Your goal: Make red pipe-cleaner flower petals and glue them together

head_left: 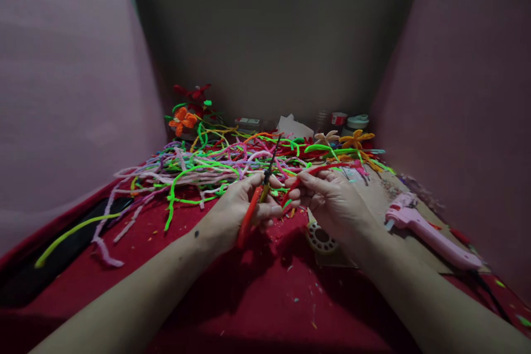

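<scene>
Head view, cloth: dark red (249, 298), smooth, spread beneath everything and flecked with fluff.
Pile: fuzzy, bendy stems (207, 171) in pink, lilac, green and orange, tangled beyond both hands.
Board: flat, brown cardboard (377, 188), under and right of the right wrist.
Left hand: fingers curled around the pliers (266, 177), thumb toward the other hand (249, 199).
Right hand: thumb and forefinger pinching the red stem, other fingers folded beneath (329, 199).
Glue gun: pink, glossy, hard plastic (431, 229), lying on the board, nozzle toward the right wrist.
Pliers: slim dark nose slanting up and away from the person, red-and-yellow handles down-left; they stand just left of the pinch.
Red stem: plush, thin (327, 168), nearer the right hand, its long axis running rightward and slightly away; whether it meets the pliers, I cannot tell.
Spool: pale ring with round holes (321, 237), just below the right hand, partly hidden by it.
</scene>
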`<state>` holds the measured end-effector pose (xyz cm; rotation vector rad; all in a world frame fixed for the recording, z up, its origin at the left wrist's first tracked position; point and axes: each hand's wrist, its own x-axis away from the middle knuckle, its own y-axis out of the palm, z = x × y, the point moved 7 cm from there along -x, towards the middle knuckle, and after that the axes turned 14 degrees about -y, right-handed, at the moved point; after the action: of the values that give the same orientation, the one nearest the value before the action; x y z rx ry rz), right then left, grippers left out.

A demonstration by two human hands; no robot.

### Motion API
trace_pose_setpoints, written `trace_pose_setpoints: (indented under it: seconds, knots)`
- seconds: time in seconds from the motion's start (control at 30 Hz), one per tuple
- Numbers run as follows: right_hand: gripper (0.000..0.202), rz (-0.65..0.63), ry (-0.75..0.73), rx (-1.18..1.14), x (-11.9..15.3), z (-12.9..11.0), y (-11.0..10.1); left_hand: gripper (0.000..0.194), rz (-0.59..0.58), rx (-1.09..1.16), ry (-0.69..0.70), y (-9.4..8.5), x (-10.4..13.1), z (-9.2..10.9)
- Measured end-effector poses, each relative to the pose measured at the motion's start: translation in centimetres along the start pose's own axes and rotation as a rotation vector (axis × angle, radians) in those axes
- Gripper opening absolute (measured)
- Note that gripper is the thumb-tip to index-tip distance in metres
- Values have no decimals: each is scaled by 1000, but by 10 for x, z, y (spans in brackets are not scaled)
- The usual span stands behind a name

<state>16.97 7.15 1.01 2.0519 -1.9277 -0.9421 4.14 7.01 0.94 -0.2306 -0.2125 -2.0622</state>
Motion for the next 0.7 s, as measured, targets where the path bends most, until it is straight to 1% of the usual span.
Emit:
trace_pose_setpoints:
  seconds: [0.13, 0.33, 0.53, 0.7]
  knots:
    - [12, 138, -128, 4, -8, -16, -16, 36, 5, -86, -73, -3, -1, -5]
    - [13, 303, -227, 10, -16, -29, -38, 33, -37, -17, -102, -2, -3, -6]
    - [15, 338, -259, 8, -21, -33, -46, 30, -77, -32, -108, -6, -8, -10]
    - [18, 368, -296, -15, -20, -36, -47, 33, -81, -13, -114, -8, -8, -10]
